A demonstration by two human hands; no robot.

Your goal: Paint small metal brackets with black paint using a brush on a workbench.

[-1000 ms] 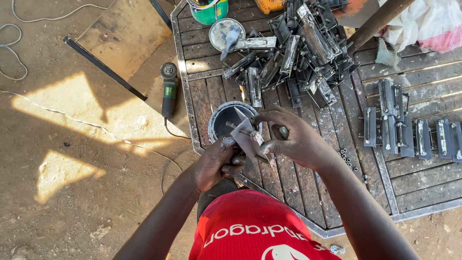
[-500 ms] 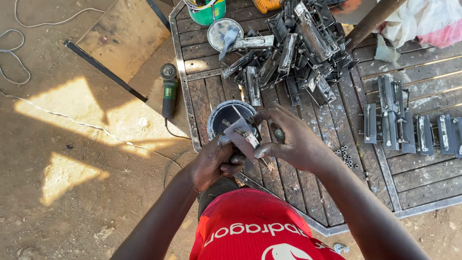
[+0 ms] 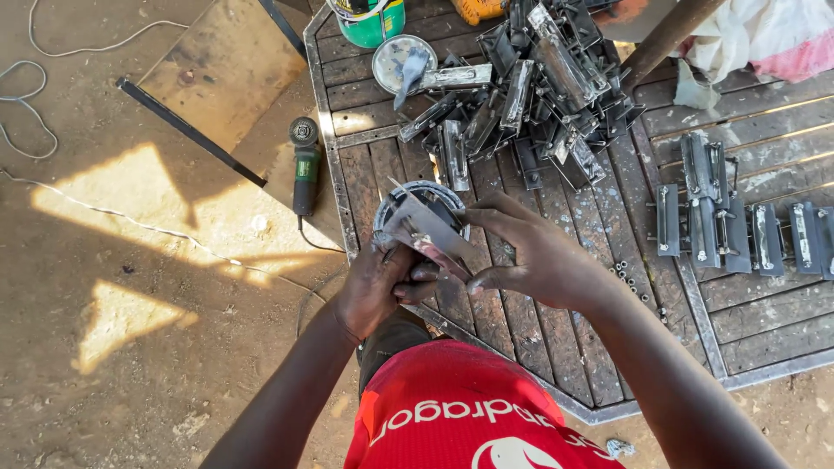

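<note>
Head view looks straight down on 2 hands working at the near edge of a slatted metal-framed counter (image 3: 530,343). Left hand (image 3: 375,291) is clenched around the lower end of a flat metal bracket (image 3: 426,230), gripping it from below at the counter's edge. Right hand (image 3: 530,260) grasps the same bracket from the other side, its fingers (image 3: 486,208) spread over the upper face and the thumb tucked under near the left hand. That bracket sits tilted, held just above a round shallow tin (image 3: 417,195) that rests on the counter directly behind it.

Farther back on the counter, a heap of similar dark metal brackets (image 3: 543,82) lies piled together. Beside the heap stands a second round tin (image 3: 401,61) with a grey lump in it, and a green paint can (image 3: 372,19) stands at the far edge. To the right, a row of finished brackets (image 3: 738,217) lies spread flat on the slats, well apart from the hands. A few small bolts (image 3: 627,278) are scattered near the right wrist.

On the dirt floor to the left lies a green angle grinder (image 3: 304,165) with its cable, next to a long dark metal bar (image 3: 187,130) and a brown board (image 3: 221,74).
</note>
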